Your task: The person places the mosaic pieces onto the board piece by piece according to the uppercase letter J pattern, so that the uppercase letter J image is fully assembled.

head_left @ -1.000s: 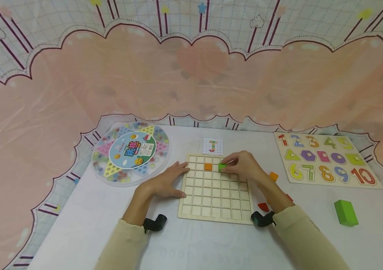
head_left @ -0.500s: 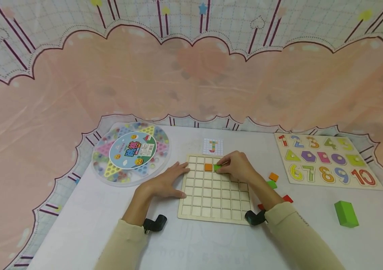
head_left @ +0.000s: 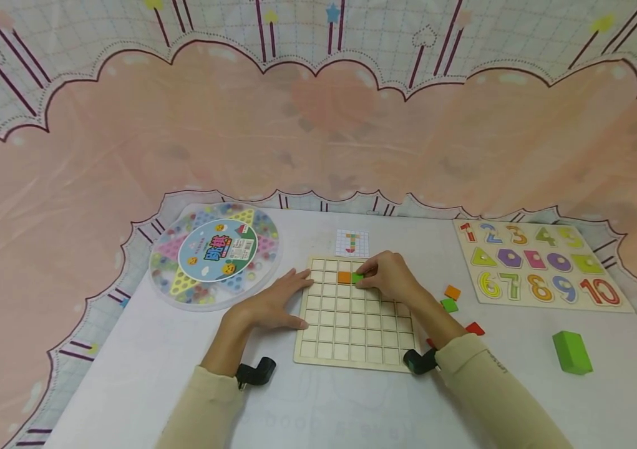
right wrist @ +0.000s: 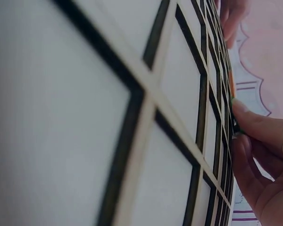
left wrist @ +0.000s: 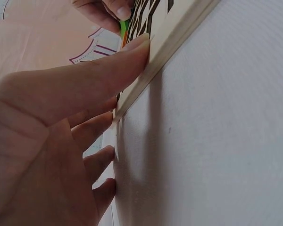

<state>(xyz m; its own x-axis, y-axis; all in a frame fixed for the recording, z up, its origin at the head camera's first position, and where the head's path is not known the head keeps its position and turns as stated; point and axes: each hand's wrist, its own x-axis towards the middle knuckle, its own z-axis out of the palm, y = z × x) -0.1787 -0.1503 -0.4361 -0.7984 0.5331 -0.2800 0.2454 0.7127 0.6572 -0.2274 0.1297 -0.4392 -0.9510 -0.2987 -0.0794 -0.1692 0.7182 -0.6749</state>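
Note:
A wooden grid board [head_left: 342, 350] lies on the white table. My left hand [head_left: 270, 305] rests at its left edge, thumb and fingers spread; in the left wrist view the thumb [left wrist: 99, 70] touches the board's rim. With thumb and fingertips my right hand [head_left: 393, 279] pinches a small green square tile [head_left: 356, 278] over a cell in an upper row. Directly left of it an orange square tile [head_left: 344, 277] sits in a cell. From the right wrist the green tile is mostly hidden by the fingers.
Behind the board lies a pattern card [head_left: 352, 243]. Loose tiles lie to the right: orange [head_left: 452, 292], green [head_left: 450, 305], red [head_left: 475, 328]. A round Chinese checkers box [head_left: 214, 257] is at left, a number puzzle [head_left: 543, 263] and green block [head_left: 572, 353] at right.
My right hand has carried the green tile leftward, to the cell beside the orange tile. The left hand keeps its place at the board's edge.

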